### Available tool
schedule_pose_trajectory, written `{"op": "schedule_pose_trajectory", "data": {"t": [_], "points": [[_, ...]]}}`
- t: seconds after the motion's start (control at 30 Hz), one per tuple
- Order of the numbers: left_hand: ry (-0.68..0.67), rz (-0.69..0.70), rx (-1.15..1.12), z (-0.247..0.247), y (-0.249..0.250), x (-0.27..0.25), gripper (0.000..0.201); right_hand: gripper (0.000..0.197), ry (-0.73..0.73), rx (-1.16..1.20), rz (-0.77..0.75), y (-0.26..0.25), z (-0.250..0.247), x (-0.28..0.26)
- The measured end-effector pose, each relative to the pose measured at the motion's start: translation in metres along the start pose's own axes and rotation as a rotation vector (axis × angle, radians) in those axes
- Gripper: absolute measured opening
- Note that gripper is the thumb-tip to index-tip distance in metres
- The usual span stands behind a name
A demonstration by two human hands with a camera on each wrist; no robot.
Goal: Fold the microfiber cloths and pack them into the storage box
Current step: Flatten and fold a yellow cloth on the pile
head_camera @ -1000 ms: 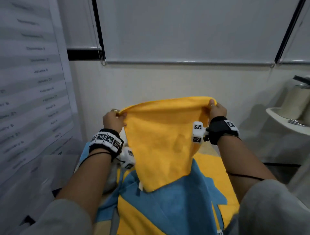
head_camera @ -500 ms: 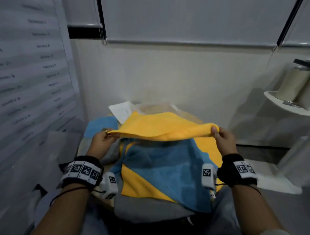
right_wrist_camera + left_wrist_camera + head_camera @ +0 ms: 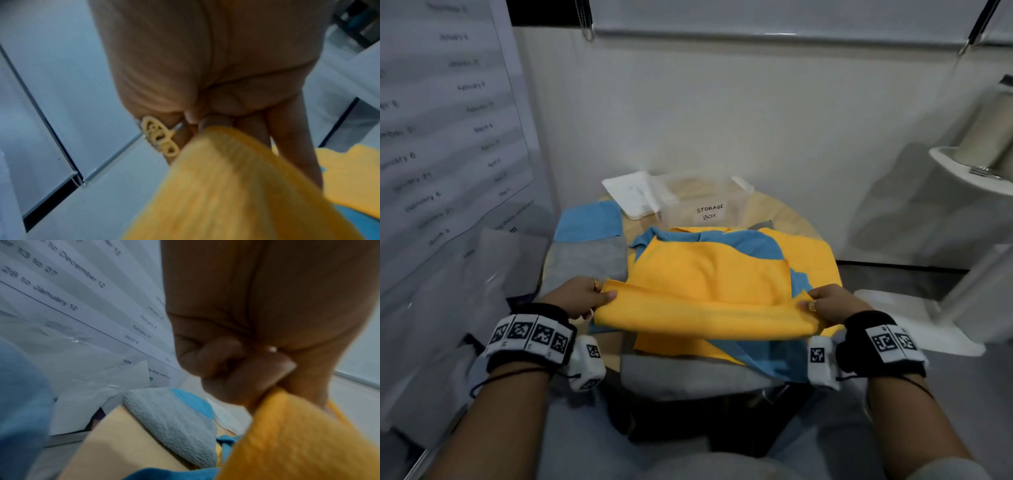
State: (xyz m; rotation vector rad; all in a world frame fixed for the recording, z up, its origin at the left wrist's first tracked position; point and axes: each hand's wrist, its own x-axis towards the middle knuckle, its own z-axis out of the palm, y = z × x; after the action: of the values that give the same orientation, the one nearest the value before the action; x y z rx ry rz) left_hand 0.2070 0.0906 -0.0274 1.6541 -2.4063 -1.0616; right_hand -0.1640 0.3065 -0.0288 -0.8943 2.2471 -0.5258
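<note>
Since a second ago I have brought the orange cloth (image 3: 709, 291) down from chest height, where it hung open, to lie over the pile, its near edge pulled toward me.

The round desk (image 3: 767, 212) carries the pile: another orange cloth (image 3: 804, 253) and a blue cloth (image 3: 750, 241) spread under the one I hold, a grey cloth (image 3: 585, 262) to the left with a folded blue one (image 3: 589, 221) behind it. The storage box (image 3: 705, 202) stands at the far edge, clear-walled and labelled, with its white lid (image 3: 635, 197) leaning beside it; I see no cloth inside it.

My left hand (image 3: 582, 296) pinches the near left corner between thumb and curled fingers. My right hand (image 3: 832, 305) pinches the near right corner the same way. The edge between them sags a little.

The risk, as I judge it, is a crooked fold: the loose cloths beneath are rumpled, so the orange one may drag on them, bunch, or lift the blue one along. If my two hands travel unevenly, the corners will not meet.
</note>
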Motion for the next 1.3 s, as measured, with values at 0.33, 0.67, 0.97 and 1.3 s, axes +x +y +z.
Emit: {"op": "schedule_pose_trajectory", "data": {"t": [0.33,0.67,0.97,1.3], "points": [[0.238,0.039,-0.354,0.007,0.024,0.073,0.039,0.022,0.203,0.408,-0.038,-0.004,0.006,0.061],[0.273,-0.089,-0.332,0.026,0.062,0.155,0.038,0.025,0.26,0.527,0.106,-0.007,0.033,0.138],[-0.009,-0.137,-0.496,0.033,0.056,0.193,0.038,0.008,0.344,0.711,0.099,0.012,0.032,0.156],[0.378,-0.008,-0.811,0.022,0.062,0.187,0.02,0.019,0.479,0.888,0.04,0.012,0.023,0.15]]}}
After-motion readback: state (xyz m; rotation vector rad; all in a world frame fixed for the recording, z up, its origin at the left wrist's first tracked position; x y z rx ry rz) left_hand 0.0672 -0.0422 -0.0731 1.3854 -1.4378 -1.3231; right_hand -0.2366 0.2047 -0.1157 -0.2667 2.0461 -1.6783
